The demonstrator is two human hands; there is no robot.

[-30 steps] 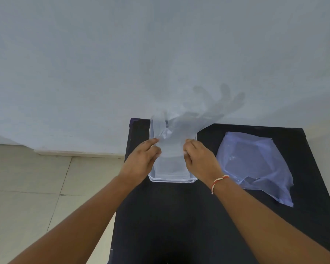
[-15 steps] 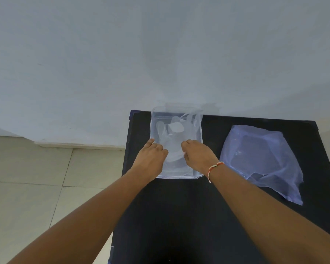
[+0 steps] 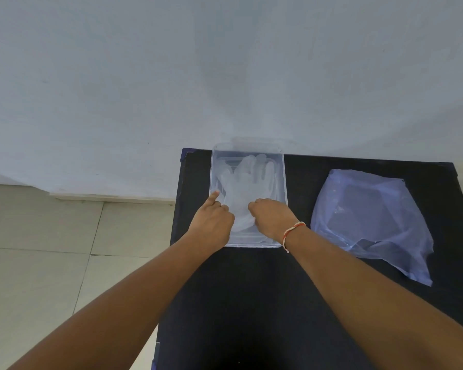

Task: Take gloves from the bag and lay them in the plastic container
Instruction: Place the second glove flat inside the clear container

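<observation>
A clear plastic container (image 3: 283,180) stands at the far left of the black table. A translucent white glove (image 3: 247,182) lies flat inside it, fingers pointing away from me. My left hand (image 3: 213,220) rests over the container's near left part, index finger stretched out onto the glove's edge, the other fingers curled. My right hand (image 3: 271,216) is over the near right part, fingers curled down on the glove's cuff. A crumpled bluish plastic bag (image 3: 369,220) lies on the table to the right of the container.
The black table (image 3: 251,303) stands against a pale wall (image 3: 225,76). Its left edge drops to a tiled floor (image 3: 51,249). A thread bracelet is on my right wrist.
The glove was held up in the air by both hands; it now lies spread flat in the container, and both hands have come down onto it.
</observation>
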